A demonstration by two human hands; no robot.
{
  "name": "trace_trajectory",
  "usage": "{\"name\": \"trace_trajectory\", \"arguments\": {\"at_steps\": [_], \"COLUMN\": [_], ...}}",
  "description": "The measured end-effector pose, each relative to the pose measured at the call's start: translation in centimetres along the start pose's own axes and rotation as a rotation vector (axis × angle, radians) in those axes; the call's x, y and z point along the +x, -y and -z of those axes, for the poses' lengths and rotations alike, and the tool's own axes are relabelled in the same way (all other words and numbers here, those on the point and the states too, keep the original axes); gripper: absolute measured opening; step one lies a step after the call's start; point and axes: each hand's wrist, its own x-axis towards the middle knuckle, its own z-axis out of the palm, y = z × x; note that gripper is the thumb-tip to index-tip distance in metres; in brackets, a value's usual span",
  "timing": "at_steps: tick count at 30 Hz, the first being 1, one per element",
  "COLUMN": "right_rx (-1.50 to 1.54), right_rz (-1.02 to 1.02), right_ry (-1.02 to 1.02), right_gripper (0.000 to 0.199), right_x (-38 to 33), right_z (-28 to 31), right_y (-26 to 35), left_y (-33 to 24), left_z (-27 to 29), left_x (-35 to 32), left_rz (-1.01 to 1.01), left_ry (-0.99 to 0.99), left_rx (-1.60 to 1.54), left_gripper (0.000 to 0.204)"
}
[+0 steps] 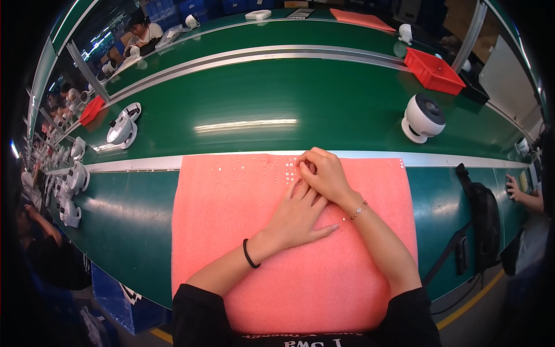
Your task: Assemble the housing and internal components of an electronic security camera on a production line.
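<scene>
Tiny clear beads, set out in loose rows on the pink foam mat, near its far edge, just short of the metal rail. Right hand curled over the right end of the rows, fingertips pinched together, prob. on one bead, though too small to confirm. Left hand flat on the mat, fingers spread, tips tucked under the right hand, holding nothing.

Risks, as judged:
- Beads v. small & loose; a wrist or sleeve dragged across the rows would scatter them.
- Rows sit close to the mat's far edge; a flicked bead could roll onto the rail or the green belt & be lost.
- Pinch hidden by own fingers, so a slipped bead could go unseen.
- Left hand pressing the foam could tilt nearby beads out of line.

Further out: white round fan on the belt toward the right, red tray beyond it, black bag at the table's right edge.
</scene>
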Motion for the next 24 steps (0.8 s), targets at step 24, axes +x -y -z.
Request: {"name": "trace_trajectory", "arguments": {"at_steps": [24], "right_rx": [0.003], "right_rz": [0.032], "right_ry": [-0.03], "right_gripper": [0.009], "right_x": [-0.7], "right_z": [-2.8], "right_y": [0.7], "left_y": [1.5], "left_z": [-0.8], "left_x": [-2.8], "left_rz": [-0.014], "left_ry": [-0.029], "left_rx": [0.003], "left_gripper": [0.068]}}
